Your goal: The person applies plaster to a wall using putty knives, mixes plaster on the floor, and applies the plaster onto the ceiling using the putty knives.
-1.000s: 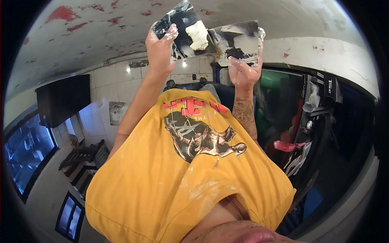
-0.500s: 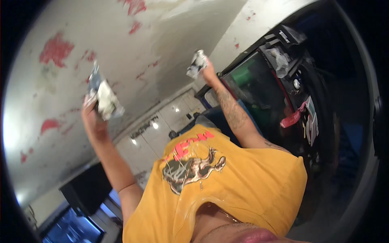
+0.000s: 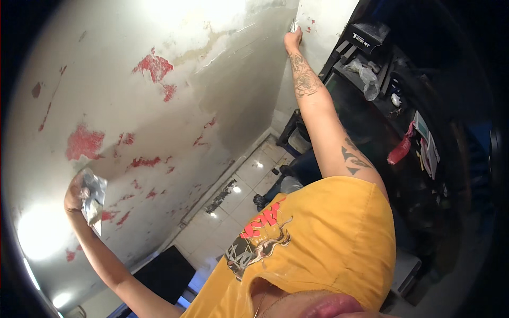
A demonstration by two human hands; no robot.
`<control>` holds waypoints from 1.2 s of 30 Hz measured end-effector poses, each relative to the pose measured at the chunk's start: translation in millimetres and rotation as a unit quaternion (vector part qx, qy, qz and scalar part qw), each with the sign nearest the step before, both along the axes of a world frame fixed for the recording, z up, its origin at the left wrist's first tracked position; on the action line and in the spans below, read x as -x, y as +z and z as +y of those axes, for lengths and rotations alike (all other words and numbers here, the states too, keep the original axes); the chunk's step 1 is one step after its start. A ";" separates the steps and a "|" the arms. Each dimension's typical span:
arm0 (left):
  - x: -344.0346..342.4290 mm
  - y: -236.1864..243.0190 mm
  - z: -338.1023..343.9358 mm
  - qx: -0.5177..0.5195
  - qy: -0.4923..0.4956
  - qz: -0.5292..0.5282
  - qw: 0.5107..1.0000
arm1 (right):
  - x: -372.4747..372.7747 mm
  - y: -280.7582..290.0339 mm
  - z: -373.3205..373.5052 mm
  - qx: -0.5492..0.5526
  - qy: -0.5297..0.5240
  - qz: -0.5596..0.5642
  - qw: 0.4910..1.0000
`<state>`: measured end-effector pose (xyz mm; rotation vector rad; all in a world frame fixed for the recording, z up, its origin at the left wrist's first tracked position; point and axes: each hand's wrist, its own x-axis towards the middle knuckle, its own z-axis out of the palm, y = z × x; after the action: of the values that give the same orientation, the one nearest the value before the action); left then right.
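Note:
My left hand (image 3: pixel 74 192) is raised at the left, its fingers closed round a shiny, crumpled plastic bag (image 3: pixel 95 191) with an off-white, paste-like lump. It is close in front of a wall with peeling paint (image 3: pixel 212 100). My right hand (image 3: pixel 293 40) reaches high, arm almost straight, to the corner where two wall faces meet. Its fingers are closed on a thin, pale flat tool (image 3: pixel 295 25), which looks like a putty knife and is mostly hidden by the hand. The tool appears to touch the wall there.
Red patches (image 3: pixel 154 64) and a grey, damp-looking area mark the wall. At the right stands a dark shelf unit with a black box (image 3: pixel 366 38), a clear plastic bag (image 3: pixel 369 79) and a red strip (image 3: pixel 401 150). White tiles (image 3: pixel 246 175) line the lower wall; a black panel (image 3: pixel 165 275) is lower left.
My right hand has gone up and to the right, to the wall corner. The left hand has moved left and down with the bag, and the view has shifted.

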<state>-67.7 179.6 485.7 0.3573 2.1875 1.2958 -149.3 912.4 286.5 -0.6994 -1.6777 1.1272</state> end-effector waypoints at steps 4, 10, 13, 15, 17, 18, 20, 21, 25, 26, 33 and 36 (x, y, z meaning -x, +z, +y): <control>-6.7 1.0 17.5 -0.026 -0.030 -0.040 0.998 | 9.2 -1.6 -35.9 0.023 0.017 -0.064 0.998; -18.7 16.1 57.1 -0.017 -0.015 -0.114 0.993 | -3.7 -14.4 -99.2 -0.009 -0.023 -0.064 0.998; -19.5 17.4 56.5 -0.019 -0.020 -0.099 0.995 | -17.2 -10.2 -160.0 -0.038 -0.007 -0.042 0.998; -17.7 16.8 58.7 -0.024 -0.038 -0.092 0.995 | -30.4 -4.4 -198.8 -0.045 0.014 -0.037 0.998; -15.3 14.6 59.9 -0.042 -0.049 -0.087 0.994 | -46.1 2.0 -233.7 -0.059 0.041 -0.005 0.997; -13.2 13.4 61.8 -0.044 -0.051 -0.081 0.994 | -51.0 3.6 -250.9 -0.076 0.038 -0.014 0.996; -13.6 11.0 57.7 -0.046 -0.044 -0.073 0.995 | -67.4 9.3 -290.4 -0.060 0.102 -0.012 0.993; -10.6 6.6 57.3 -0.051 -0.044 -0.071 0.995 | -81.5 14.8 -303.0 -0.031 0.159 -0.003 0.987; -17.6 7.9 48.7 -0.057 -0.028 -0.041 0.997 | -116.5 11.7 -328.4 -0.044 0.306 0.077 0.948; -13.3 5.6 53.2 -0.060 -0.035 -0.033 0.997 | -118.5 0.6 -305.6 -0.057 0.285 0.126 0.949; -12.4 12.0 50.8 -0.005 -0.058 -0.041 0.997 | -31.7 15.1 -36.2 -0.057 -0.029 0.049 0.997; -16.5 11.4 50.0 -0.015 -0.036 -0.046 0.998 | 0.9 32.6 1.4 -0.043 -0.018 0.050 0.998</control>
<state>-51.3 229.6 497.1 0.3762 2.0625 1.2809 -150.2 913.8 319.1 -0.6066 -1.6132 1.0418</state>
